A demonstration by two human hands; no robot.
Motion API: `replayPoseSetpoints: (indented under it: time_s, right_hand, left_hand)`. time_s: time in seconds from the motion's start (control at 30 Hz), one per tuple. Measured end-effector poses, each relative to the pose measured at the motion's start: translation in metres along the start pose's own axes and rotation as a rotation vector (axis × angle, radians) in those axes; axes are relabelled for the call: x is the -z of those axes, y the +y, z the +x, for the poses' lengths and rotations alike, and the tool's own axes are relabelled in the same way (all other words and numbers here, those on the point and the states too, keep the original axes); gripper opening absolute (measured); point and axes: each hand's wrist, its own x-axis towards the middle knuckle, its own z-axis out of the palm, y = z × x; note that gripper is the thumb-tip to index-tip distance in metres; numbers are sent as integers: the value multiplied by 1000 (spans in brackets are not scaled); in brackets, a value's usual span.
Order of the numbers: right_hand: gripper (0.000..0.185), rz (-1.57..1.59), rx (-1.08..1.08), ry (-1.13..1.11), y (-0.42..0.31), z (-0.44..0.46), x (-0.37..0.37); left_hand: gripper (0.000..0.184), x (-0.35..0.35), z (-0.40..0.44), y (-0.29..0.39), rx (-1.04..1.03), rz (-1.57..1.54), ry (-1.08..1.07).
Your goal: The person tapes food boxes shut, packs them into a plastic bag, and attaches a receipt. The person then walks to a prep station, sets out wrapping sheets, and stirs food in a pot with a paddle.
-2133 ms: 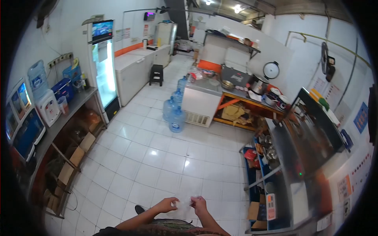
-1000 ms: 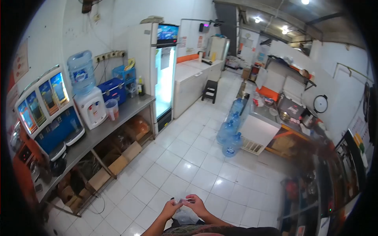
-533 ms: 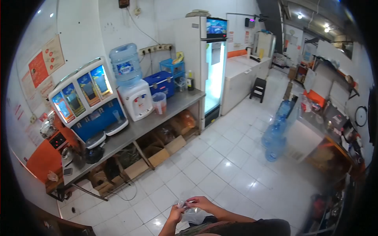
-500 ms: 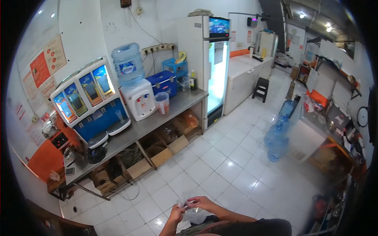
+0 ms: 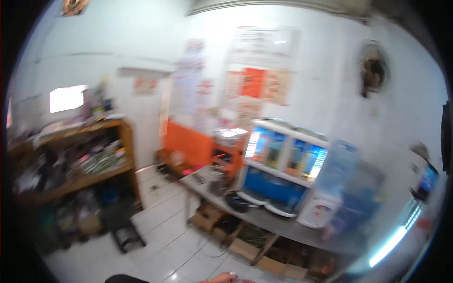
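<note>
At the very bottom edge my left hand (image 5: 222, 278) shows only in part, its fingers curled closed. Whatever is in it lies below the picture. Just to its right, a sliver of my right hand (image 5: 246, 281) shows, close to the left; most of it is cut off. A dark patch of clothing (image 5: 123, 279) shows left of the hands. The clear plastic item seen between my hands earlier is out of view. Nearest ahead are the cardboard boxes (image 5: 245, 252) under the metal table (image 5: 283, 231).
On the table stand a drink dispenser (image 5: 273, 186) and a water dispenser (image 5: 318, 210) with a blue bottle (image 5: 339, 165). To the left are a cluttered wooden shelf (image 5: 85, 177) and a black stool (image 5: 126, 231). A lit fridge door (image 5: 394, 245) is at right. Much is blurred.
The view has swung left and upward, bringing in the wooden shelf and more wall. My hands have slid to the bottom edge, and the plastic item has left the picture.
</note>
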Motion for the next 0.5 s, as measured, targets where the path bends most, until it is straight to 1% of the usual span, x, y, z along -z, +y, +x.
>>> replayPoseSetpoints:
  time_s: [0.03, 0.1, 0.13, 0.2, 0.27, 0.3, 0.37, 0.4, 0.47, 0.5]
  right_hand:
    - [31, -19, 5, -100, -5, 23, -14]
    - [39, -74, -79, -354, 2, 81, -44]
    - [44, -91, -117, -451, 6, 92, -68]
    - [49, -86, -91, -573, -37, 95, -141]
    - [47, 14, -21, -654, -53, 95, -214]
    - [47, 11, -30, -689, -42, 93, -249]
    - [42, -83, 142, -707, -33, 102, -318]
    - [42, -81, 156, -717, -35, 95, -350]
    - [36, 19, 14, -727, -32, 81, -412]
    - [30, -24, 57, -706, -31, 74, -439]
  left_hand:
    - [17, 22, -7, 3, -75, 32, 91]
    - [19, 34, -76, 48, -168, 264, 309]
    - [15, 48, -102, 50, -143, 120, 407]
    - [17, 50, -181, 97, -238, 189, 524]
    - [28, 74, -242, 105, -296, 68, 592]
    - [28, 81, -272, 97, -301, 57, 626]
    - [37, 100, -320, 100, -389, -134, 947]
    - [37, 119, -344, 95, -402, -126, 955]
    - [54, 162, -393, 78, -390, -179, 953]
    - [52, 174, -416, 76, -400, -171, 1013]
